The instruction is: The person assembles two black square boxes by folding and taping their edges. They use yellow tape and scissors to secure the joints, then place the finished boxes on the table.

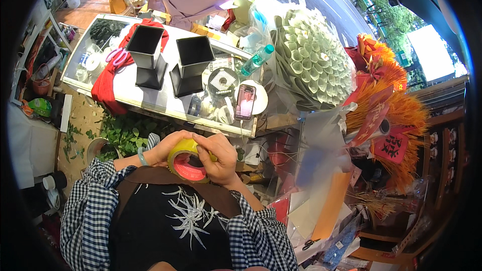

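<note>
You held the yellow roll of adhesive tape with its red inner core (pixel 187 160) close against your chest, just above the brown apron (pixel 165 180), where both hands could steady it. Your left hand (pixel 163 151) cupped the roll from behind, its fingers curled around the far rim so the ring could not turn. Your right hand (pixel 220 156) lay over the front, its fingers (pixel 205 146) pressed together on the outer yellow band, as if feeling for the loose end; whether a nail had caught the end I could not tell.

Just beyond your hands ran the near edge of the glass-topped table (pixel 165 101), crowded rather than free. Two black square tapered vases (pixel 145 45) stood side by side on it beside a red cloth (pixel 105 85), with pink-handled scissors (pixel 116 55) at the far left. A smartphone with a lit screen (pixel 245 101) rested upright near the front edge, and a clear plastic water bottle (pixel 256 60) lay behind it. To your right a large round bouquet of pale green folded cones (pixel 311 60) and an orange feathery bouquet (pixel 396 105) hemmed you in. Green leafy stems (pixel 125 133) filled the space under the table's edge, so the only open room was the small pocket at your chest.
</note>
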The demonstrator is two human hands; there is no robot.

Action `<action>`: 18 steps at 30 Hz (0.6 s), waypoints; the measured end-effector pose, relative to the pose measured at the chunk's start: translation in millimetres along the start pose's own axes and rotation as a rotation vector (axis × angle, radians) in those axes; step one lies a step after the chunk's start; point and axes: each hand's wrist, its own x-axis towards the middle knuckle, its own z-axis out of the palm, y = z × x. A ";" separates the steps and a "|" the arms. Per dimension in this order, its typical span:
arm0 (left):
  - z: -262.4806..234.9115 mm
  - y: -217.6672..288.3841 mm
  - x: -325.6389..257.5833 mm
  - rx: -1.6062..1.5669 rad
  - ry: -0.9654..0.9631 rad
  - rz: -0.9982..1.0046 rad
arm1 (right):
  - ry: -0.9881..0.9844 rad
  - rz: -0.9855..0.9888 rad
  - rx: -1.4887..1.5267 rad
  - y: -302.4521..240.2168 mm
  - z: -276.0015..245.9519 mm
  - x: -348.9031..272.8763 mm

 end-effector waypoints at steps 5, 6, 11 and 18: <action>-1.0 1.2 1.2 -0.012 0.003 -0.041 | -0.079 -0.014 -0.052 -2.6 -5.1 -4.8; -0.7 1.9 1.2 -0.016 0.004 -0.066 | -0.101 -0.006 -0.077 -3.9 -5.7 -5.3; 4.2 0.4 4.1 -0.072 0.063 -0.026 | -0.012 -0.101 -0.090 -3.4 -0.4 0.2; 0.3 1.3 3.5 -0.028 -0.018 -0.049 | 0.007 -0.058 -0.067 -2.2 -1.2 -1.2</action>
